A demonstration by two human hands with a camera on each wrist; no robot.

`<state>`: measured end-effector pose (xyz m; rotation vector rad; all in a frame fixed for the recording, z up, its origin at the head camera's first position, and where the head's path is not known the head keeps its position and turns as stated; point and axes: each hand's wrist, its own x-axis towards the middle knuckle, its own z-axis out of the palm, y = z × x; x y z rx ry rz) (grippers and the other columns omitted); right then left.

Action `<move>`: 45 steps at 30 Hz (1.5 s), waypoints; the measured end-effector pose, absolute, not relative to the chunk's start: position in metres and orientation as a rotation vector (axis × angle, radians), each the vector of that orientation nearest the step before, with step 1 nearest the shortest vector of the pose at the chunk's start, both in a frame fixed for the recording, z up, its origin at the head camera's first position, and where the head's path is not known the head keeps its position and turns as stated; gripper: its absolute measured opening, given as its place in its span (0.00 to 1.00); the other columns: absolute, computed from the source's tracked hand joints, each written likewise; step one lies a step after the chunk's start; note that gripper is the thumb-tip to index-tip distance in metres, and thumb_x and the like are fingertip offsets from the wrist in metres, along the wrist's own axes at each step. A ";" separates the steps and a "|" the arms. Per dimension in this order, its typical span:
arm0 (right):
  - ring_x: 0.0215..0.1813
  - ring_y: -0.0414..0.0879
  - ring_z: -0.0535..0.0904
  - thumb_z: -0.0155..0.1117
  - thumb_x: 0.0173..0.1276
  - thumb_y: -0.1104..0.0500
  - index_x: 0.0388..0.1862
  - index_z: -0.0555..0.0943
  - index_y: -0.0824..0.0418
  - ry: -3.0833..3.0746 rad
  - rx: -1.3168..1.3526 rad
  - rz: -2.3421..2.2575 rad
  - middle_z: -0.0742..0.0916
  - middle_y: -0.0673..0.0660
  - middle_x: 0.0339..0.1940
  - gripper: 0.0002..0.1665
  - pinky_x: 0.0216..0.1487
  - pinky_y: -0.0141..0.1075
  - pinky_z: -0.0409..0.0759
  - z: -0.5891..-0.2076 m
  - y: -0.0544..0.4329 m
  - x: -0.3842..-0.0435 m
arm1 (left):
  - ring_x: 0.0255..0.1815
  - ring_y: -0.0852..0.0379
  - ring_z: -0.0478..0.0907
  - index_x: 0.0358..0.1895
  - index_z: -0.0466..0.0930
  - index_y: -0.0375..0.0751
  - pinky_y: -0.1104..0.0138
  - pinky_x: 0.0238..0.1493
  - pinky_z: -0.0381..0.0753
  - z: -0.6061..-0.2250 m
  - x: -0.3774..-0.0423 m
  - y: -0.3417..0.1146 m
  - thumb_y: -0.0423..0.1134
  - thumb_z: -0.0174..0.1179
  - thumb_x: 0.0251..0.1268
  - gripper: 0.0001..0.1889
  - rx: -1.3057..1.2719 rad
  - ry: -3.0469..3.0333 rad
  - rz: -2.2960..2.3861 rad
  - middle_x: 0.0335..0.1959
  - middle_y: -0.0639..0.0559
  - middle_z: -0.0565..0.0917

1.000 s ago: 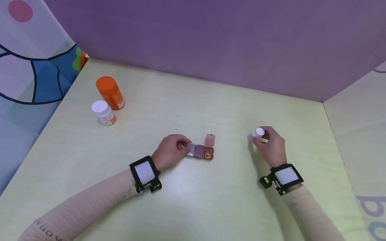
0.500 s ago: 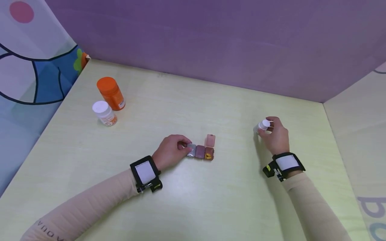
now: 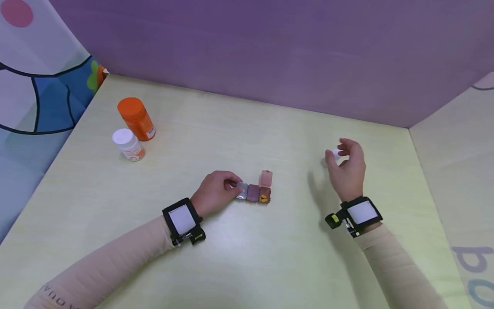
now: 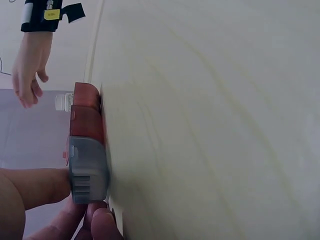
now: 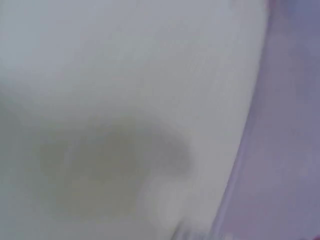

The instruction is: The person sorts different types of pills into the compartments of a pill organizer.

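Desk (image 3: 251, 270) bore an orange bottle (image 3: 136, 119) and white jar (image 3: 129, 145) at ten o'clock. The left hand's (image 3: 216, 193) grip pinched the grey end of the pillbox (image 3: 253, 193) near centre; its raised lid (image 3: 266, 177) pointed to twelve. At three o'clock, the right hand's (image 3: 350, 176) grip, loosely curved, held nothing, apparently just clear of the small bottle (image 4: 64, 102). Setting that bottle down seemed the step in hand; next probably called for closing the lid, pillbox steadied.

Left hand (image 3: 215, 193) pinching; right hand (image 3: 350, 174) loosely curved.
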<state>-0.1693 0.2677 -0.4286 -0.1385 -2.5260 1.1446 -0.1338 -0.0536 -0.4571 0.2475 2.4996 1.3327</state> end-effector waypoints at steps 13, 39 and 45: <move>0.53 0.52 0.83 0.52 0.84 0.53 0.68 0.77 0.68 -2.815 -0.127 2.044 0.86 0.67 0.57 0.24 0.46 0.35 0.83 -0.446 0.201 -0.154 | 0.37 0.54 0.78 0.50 0.88 0.37 0.62 0.41 0.77 -0.454 -0.133 -0.053 0.34 0.68 0.69 0.10 0.214 2.469 1.349 0.40 0.49 0.86; 0.53 0.54 0.84 0.66 0.74 0.66 0.55 0.84 0.68 -2.887 0.273 1.978 0.88 0.61 0.55 0.13 0.51 0.42 0.84 -0.445 0.200 -0.127 | 0.37 0.54 0.78 0.50 0.87 0.38 0.63 0.40 0.77 -0.453 -0.131 -0.050 0.36 0.68 0.69 0.10 0.214 2.469 1.335 0.40 0.50 0.86; 0.62 0.56 0.81 0.71 0.69 0.68 0.65 0.81 0.66 -3.011 0.444 1.783 0.85 0.61 0.62 0.25 0.58 0.46 0.83 -0.447 0.202 -0.121 | 0.37 0.54 0.78 0.49 0.88 0.39 0.63 0.40 0.77 -0.455 -0.132 -0.052 0.36 0.68 0.69 0.10 0.224 2.472 1.345 0.40 0.50 0.87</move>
